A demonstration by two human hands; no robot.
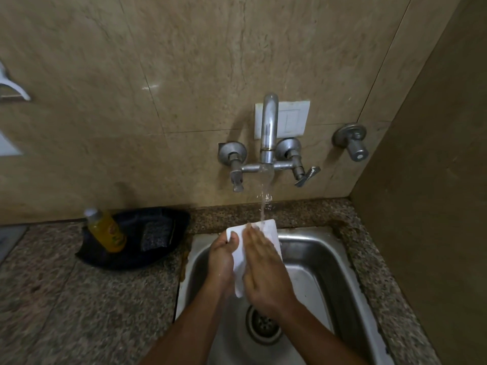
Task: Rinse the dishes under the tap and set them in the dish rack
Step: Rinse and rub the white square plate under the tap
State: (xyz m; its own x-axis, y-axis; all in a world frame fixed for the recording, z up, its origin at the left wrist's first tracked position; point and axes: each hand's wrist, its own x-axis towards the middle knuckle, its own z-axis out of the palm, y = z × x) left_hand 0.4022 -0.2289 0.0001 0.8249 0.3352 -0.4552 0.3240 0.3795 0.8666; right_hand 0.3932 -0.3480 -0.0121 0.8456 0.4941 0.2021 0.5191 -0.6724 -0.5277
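Over the steel sink, a white rectangular dish is held tilted under the running tap, its far end catching the stream of water that falls from the spout. The left hand grips the dish along its left edge, thumb curled over the upper face and the other fingers hidden beneath it. The right hand lies flat on the dish's top face, fingers straight and close together, their tips reaching toward the far end where the water lands. Both forearms come up from the near edge, crossing above the round drain at the sink's near middle.

Two metal valves flank the tap on the tiled wall, the right one with a lever handle, and a separate knob sits farther right. A white switch plate is on the wall just behind the spout. On the speckled stone counter to the left of the sink lies a dark tray carrying a yellow bottle with a pale cap, leaning leftward, and a dark scrub pad beside it. A white wall hook shows at the far left edge. A brown side wall closes the sink in on the right.
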